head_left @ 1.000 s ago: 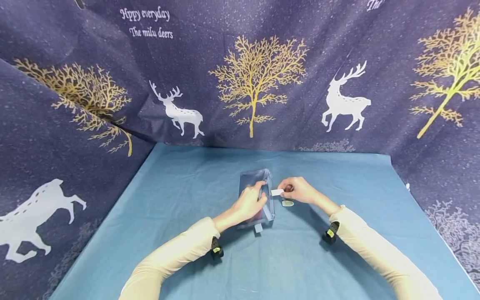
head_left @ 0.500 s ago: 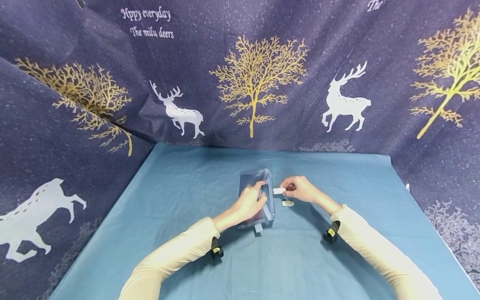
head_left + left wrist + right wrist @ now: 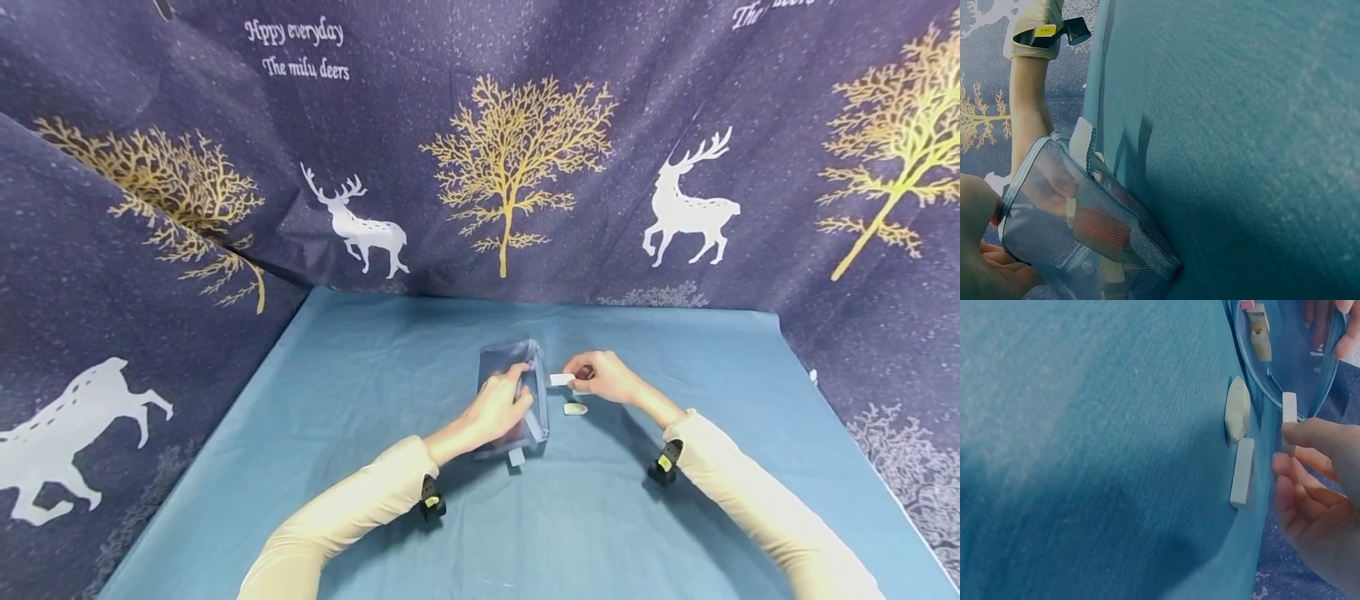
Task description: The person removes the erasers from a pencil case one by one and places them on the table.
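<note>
My left hand (image 3: 495,406) grips the opening of a blue mesh zip pouch (image 3: 1054,219), which gapes toward the right. Through the mesh a reddish item (image 3: 1100,230) shows. Inside the mouth, the right wrist view has a small piece with an animal face (image 3: 1260,342) and a bit of something pink (image 3: 1247,304). My right hand (image 3: 611,380) pinches a small white rectangular block (image 3: 1289,407) between thumb and fingers, just outside the pouch's mouth. On the cloth close by lie a pale piece with pointed ends (image 3: 1237,410) and another white block (image 3: 1243,472).
A blue cloth (image 3: 390,367) covers the table. Dark curtains (image 3: 450,183) printed with deer and trees hang behind it and at both sides. A light fabric tab (image 3: 517,457) sticks out from the pouch's near end.
My right hand has shifted slightly to the right and away from the pouch's mouth, carrying the white block. My left hand has kept its hold on the pouch.
</note>
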`<state>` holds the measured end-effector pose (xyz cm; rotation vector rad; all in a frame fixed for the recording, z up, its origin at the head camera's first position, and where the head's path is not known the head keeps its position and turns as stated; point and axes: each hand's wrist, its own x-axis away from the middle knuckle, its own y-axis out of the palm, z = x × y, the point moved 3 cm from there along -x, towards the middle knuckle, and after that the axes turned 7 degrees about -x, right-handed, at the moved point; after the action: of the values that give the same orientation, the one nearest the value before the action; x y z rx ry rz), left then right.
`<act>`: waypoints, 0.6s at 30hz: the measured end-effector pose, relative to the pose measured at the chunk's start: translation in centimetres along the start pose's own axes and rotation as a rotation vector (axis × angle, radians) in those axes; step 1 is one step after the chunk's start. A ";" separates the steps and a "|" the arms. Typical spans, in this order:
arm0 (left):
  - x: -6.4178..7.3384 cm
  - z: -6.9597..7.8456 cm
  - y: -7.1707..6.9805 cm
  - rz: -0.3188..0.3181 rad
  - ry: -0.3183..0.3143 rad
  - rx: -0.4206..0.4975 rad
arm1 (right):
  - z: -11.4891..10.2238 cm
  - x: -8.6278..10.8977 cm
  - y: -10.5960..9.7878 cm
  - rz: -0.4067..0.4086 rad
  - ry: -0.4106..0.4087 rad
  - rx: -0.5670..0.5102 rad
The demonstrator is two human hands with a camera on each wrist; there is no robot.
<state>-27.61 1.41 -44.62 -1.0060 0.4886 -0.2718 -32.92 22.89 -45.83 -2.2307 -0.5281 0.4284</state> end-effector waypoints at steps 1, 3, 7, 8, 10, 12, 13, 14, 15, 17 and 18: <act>0.0 0.0 0.0 -0.002 0.001 0.005 | 0.1 0.0 0.0 0.004 0.001 -0.001; 0.1 0.0 0.1 0.000 0.006 0.012 | 0.3 0.0 0.0 0.012 0.002 -0.001; 0.0 0.0 0.0 0.007 0.011 0.016 | 0.4 -0.1 -0.2 0.022 0.004 -0.010; 0.0 0.0 0.0 0.010 0.007 0.015 | 0.5 -0.1 -0.3 0.021 0.007 -0.013; 0.0 0.0 0.0 0.007 -0.004 0.017 | 0.5 -0.1 -0.4 0.015 0.014 -0.020; 0.0 -0.1 0.0 0.005 -0.014 0.020 | 0.7 0.0 -0.4 0.012 0.023 -0.027; 0.0 -0.1 0.1 0.003 -0.016 0.022 | 0.7 0.0 -0.4 0.013 0.028 -0.031; 0.1 -0.1 0.1 0.000 -0.018 0.023 | 0.8 0.0 -0.5 0.016 0.032 -0.039; 0.1 -0.1 0.1 -0.002 -0.016 0.024 | 0.8 0.0 -0.5 0.018 0.033 -0.046; 0.1 -0.1 0.1 0.001 -0.012 0.022 | 0.9 0.1 -0.6 0.024 0.037 -0.058; 0.1 -0.1 0.1 0.003 -0.011 0.021 | 0.9 0.1 -0.6 0.025 0.040 -0.063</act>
<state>-27.60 1.36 -44.75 -0.9860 0.4762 -0.2680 -33.41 23.87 -45.93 -2.3037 -0.5002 0.3841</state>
